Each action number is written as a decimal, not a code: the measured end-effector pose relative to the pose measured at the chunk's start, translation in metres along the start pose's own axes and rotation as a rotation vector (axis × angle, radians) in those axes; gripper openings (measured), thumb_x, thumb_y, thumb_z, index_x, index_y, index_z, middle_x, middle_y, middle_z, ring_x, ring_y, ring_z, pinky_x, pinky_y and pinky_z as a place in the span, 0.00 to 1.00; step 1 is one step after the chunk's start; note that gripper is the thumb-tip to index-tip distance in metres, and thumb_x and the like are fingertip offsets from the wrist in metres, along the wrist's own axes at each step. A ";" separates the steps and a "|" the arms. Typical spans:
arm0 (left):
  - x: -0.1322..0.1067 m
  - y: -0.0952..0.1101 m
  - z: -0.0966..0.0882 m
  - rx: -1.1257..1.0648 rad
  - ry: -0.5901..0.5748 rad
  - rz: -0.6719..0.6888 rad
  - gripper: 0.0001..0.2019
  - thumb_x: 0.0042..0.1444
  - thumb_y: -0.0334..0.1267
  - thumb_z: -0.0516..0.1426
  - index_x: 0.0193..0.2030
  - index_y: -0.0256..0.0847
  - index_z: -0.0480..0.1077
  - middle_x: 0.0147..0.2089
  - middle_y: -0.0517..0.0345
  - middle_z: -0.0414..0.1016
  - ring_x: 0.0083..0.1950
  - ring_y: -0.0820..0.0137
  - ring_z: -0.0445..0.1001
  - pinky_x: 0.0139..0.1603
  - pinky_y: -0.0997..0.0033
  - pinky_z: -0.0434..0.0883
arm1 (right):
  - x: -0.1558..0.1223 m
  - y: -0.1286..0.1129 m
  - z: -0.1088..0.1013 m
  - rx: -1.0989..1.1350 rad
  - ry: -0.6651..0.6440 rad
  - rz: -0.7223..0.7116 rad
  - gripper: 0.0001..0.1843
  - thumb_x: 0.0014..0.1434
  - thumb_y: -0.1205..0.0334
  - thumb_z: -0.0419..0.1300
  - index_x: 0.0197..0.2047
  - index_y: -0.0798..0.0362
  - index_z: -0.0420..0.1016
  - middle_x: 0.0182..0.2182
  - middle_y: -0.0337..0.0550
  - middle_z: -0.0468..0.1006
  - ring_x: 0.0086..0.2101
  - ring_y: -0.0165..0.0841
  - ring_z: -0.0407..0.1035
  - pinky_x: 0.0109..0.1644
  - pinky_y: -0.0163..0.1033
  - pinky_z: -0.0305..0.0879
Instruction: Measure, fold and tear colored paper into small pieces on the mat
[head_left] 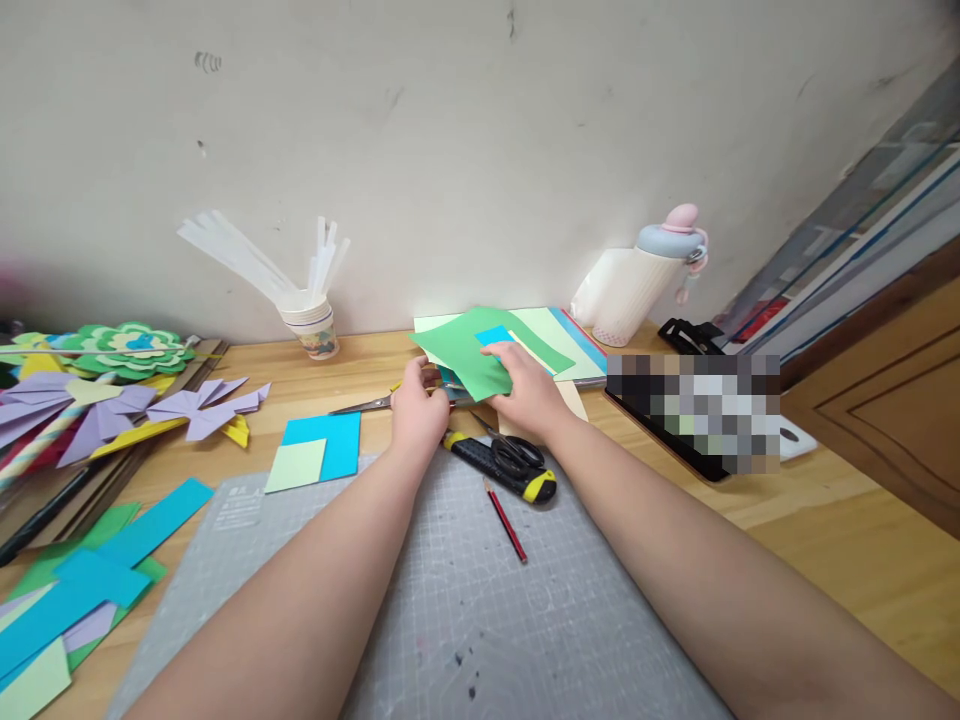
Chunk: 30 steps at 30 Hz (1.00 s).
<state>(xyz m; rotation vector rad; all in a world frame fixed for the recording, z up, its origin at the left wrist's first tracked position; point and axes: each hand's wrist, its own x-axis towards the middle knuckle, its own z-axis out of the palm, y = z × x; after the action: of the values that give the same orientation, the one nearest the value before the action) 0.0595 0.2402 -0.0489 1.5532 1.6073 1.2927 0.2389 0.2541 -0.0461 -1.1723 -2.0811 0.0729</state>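
Note:
My right hand grips a green sheet of paper by its near edge, thumb underneath and fingers on top. A small blue paper piece lies on that sheet under my fingertips. My left hand is curled at the left, just under the sheet, beside scissors with long blades; what its fingers hold is hidden. Below the hands, black-handled scissors rest against a black and yellow utility knife. A red pencil lies on the grey cutting mat.
Behind the sheet lies a stack of coloured paper. Blue and pale green squares lie left of my hand. A paper cup with white strips and a bottle stand by the wall. Paper flowers and blue strips are at left.

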 end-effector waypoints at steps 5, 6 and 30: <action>0.000 -0.001 0.001 0.012 0.000 -0.001 0.26 0.45 0.25 0.52 0.53 0.43 0.64 0.47 0.54 0.78 0.51 0.62 0.75 0.54 0.59 0.69 | 0.000 0.003 0.006 0.006 -0.063 0.032 0.26 0.51 0.66 0.63 0.55 0.49 0.67 0.52 0.49 0.71 0.52 0.44 0.66 0.56 0.50 0.62; 0.000 -0.002 0.001 0.011 -0.002 0.001 0.26 0.45 0.25 0.52 0.53 0.43 0.64 0.47 0.54 0.78 0.51 0.62 0.75 0.54 0.59 0.69 | -0.001 0.004 0.007 0.010 -0.064 0.046 0.26 0.52 0.66 0.63 0.54 0.50 0.67 0.52 0.49 0.71 0.52 0.43 0.67 0.55 0.50 0.63; 0.003 -0.008 0.003 -0.046 0.009 0.017 0.28 0.44 0.22 0.49 0.54 0.43 0.62 0.44 0.55 0.78 0.49 0.65 0.75 0.54 0.61 0.69 | 0.000 0.009 0.012 0.070 -0.025 0.120 0.14 0.57 0.62 0.60 0.48 0.50 0.71 0.45 0.48 0.75 0.46 0.41 0.70 0.50 0.48 0.67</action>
<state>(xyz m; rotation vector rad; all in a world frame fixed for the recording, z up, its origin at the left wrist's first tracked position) 0.0581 0.2451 -0.0561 1.5386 1.5615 1.3388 0.2379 0.2632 -0.0583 -1.2588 -2.0115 0.2158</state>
